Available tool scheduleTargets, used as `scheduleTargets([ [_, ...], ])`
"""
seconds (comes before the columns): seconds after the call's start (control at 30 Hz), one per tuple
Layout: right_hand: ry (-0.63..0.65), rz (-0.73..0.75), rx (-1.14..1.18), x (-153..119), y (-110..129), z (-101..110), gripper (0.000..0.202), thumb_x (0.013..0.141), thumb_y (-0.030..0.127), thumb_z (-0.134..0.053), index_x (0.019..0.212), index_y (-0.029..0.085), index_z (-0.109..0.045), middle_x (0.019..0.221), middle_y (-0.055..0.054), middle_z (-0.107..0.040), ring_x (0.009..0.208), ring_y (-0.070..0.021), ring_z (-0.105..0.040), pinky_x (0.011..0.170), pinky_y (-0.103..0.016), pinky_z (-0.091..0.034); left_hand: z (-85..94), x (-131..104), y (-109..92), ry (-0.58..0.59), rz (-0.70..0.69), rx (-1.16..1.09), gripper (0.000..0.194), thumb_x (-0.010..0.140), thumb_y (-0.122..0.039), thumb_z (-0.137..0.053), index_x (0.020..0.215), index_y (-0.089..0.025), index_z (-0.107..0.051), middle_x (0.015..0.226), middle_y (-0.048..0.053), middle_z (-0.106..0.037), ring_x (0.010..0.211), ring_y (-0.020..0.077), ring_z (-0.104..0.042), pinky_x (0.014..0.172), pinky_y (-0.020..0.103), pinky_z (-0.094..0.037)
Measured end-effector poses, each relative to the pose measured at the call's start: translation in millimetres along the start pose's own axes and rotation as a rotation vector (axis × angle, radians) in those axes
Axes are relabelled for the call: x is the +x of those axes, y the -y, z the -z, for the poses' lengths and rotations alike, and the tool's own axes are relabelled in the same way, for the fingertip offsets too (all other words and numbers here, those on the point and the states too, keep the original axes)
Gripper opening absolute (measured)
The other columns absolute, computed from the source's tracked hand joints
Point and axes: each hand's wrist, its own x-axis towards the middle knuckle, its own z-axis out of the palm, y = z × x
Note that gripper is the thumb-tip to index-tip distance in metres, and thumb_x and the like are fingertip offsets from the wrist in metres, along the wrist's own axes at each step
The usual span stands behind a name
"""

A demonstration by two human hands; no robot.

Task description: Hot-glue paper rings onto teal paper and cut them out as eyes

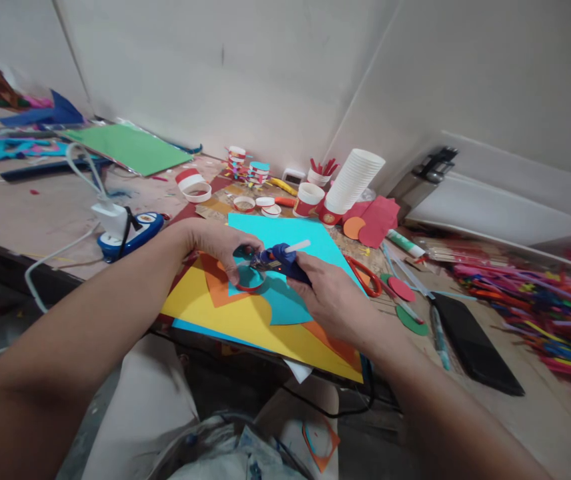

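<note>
My left hand [225,245] has its fingers curled round a small ring [251,287] with a red rim, held over the coloured paper. In my right hand [320,287] is a dark blue glue gun [283,259], a white glue stick [298,246] poking out of its back. The gun's tip points left and reaches the ring's upper edge, close to my left fingers. Whether it touches the ring cannot be made out. Under both hands lie cyan paper [295,230], yellow paper [250,323] and some orange pieces.
Behind the papers stand stacked white cups [358,177], a red-and-white cup [308,199] and cut cup rings [197,192]. Red-handled scissors [365,277], a black phone [475,340] and many pipe cleaners [540,300] lie right. A blue power strip [133,237] with cables sits left.
</note>
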Motion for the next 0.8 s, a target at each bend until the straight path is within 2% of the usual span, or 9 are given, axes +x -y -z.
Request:
scheduleTargets([
  [0.4,0.026,-0.054,-0.132,-12,12,10,0.027,0.1,0.025,-0.049,0.124,0.017,-0.057,0.111,-0.01,-0.07,0.096,-0.0238,-0.066,0.075,-0.03,-0.042,-0.5,2,3,0.005,-0.035,-0.008,0.079,0.059,-0.053,-0.08,0.129,-0.025,-0.055,0.135,0.002,-0.058,0.122,0.0265,-0.049,0.103,0.032,-0.039],
  [0.57,-0.001,-0.029,-0.136,-7,15,2,0.025,0.101,0.026,-0.047,0.121,0.017,-0.06,0.115,-0.012,-0.069,0.099,-0.0251,-0.067,0.08,-0.032,-0.046,0.3,2,2,0.012,-0.006,0.03,0.077,0.059,-0.052,-0.079,0.127,-0.024,-0.056,0.132,0.003,-0.059,0.118,0.0266,-0.051,0.102,0.033,-0.04],
  [0.7,-0.014,-0.036,-0.097,-1,17,-3,0.03,0.101,0.026,-0.047,0.127,0.017,-0.059,0.12,-0.012,-0.069,0.1,-0.0246,-0.068,0.082,-0.032,-0.048,1.2,1,2,0.01,-0.008,0.025,0.077,0.06,-0.05,-0.08,0.128,-0.025,-0.055,0.131,0.003,-0.061,0.118,0.0268,-0.053,0.101,0.033,-0.041],
  [0.8,-0.017,-0.03,-0.032,2,18,-5,0.033,0.1,0.025,-0.048,0.13,0.017,-0.059,0.123,-0.013,-0.069,0.109,-0.025,-0.066,0.088,-0.031,-0.048,1.1,0,3,-0.003,0.011,0.016,0.082,0.059,-0.049,-0.082,0.133,-0.027,-0.053,0.131,0.003,-0.061,0.118,0.0279,-0.054,0.101,0.034,-0.042],
])
